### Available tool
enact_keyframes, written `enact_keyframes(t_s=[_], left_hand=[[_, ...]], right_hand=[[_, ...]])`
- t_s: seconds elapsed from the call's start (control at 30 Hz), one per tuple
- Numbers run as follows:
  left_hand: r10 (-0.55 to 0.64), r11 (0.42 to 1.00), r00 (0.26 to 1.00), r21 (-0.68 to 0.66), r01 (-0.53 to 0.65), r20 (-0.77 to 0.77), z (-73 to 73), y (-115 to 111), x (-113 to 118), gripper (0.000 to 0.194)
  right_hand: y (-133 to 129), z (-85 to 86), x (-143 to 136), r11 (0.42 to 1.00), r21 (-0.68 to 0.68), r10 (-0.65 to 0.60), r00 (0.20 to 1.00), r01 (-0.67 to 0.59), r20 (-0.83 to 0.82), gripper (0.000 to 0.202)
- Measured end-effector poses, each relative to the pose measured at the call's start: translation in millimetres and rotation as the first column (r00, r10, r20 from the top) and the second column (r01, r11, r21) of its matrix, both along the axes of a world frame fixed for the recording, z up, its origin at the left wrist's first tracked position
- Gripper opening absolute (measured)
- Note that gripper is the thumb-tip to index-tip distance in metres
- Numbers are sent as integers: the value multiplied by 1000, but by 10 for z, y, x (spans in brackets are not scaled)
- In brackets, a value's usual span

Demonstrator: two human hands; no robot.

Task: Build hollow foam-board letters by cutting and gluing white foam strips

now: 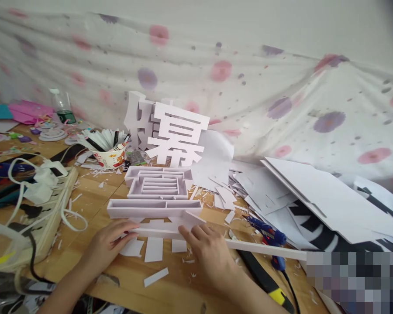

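Note:
A long, narrow strip of white foam board (268, 247) runs from between my hands out to the right. My left hand (106, 244) pinches its left end between thumb and fingers. Along the same strip, the fingers of my right hand (205, 244) are closed over it, close to a short raised white strip (195, 217). Beneath lies a flat white cut-out character, its lower legs (154, 249) showing below the strip. The character's upper part (160, 188) and a long walled bar (153, 209) have raised edges. A loose white scrap (156, 277) lies in front.
A blue glue gun (268, 231) and a black-and-yellow cutter (260, 272) lie at right, by stacked white boards (334, 196). Finished white characters (180, 135) stand behind. At left are a power strip (60, 213), a paper bowl of markers (109, 158) and a bottle (63, 107).

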State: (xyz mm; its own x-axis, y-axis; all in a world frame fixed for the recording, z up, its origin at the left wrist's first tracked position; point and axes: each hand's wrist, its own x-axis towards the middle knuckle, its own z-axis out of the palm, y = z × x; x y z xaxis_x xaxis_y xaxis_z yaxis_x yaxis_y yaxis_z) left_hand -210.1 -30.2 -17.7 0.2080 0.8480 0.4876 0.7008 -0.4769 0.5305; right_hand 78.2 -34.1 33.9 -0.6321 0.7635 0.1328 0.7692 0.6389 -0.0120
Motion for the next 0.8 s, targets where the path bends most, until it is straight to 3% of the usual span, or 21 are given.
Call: enact_keyframes(t_s=[0.13, 0.27, 0.5, 0.63, 0.8], left_hand=[[13, 991, 999, 130, -8, -40, -125, -35, -96, 20], [3, 990, 998, 144, 6, -58, -123, -46, -103, 20], [64, 993, 998, 102, -61, -27, -87, -16, -42, 19], [112, 987, 993, 112, -116, 43, -107, -3, -32, 19], [171, 985, 961, -33, -167, 216, -144, 17, -5, 24]], right_hand=[[-28, -180, -64, 998, 59, -33, 997, 37, -69, 35], [-47, -258, -101, 993, 81, -72, 990, 82, -125, 27], [-74, -199, -156, 994, 18, -109, 988, 111, -105, 19], [-75, -122, -175, 998, 3, -69, 996, 69, -64, 26], [-2, 68, -178, 1000, -5, -8, 1000, 8, -9, 30]])
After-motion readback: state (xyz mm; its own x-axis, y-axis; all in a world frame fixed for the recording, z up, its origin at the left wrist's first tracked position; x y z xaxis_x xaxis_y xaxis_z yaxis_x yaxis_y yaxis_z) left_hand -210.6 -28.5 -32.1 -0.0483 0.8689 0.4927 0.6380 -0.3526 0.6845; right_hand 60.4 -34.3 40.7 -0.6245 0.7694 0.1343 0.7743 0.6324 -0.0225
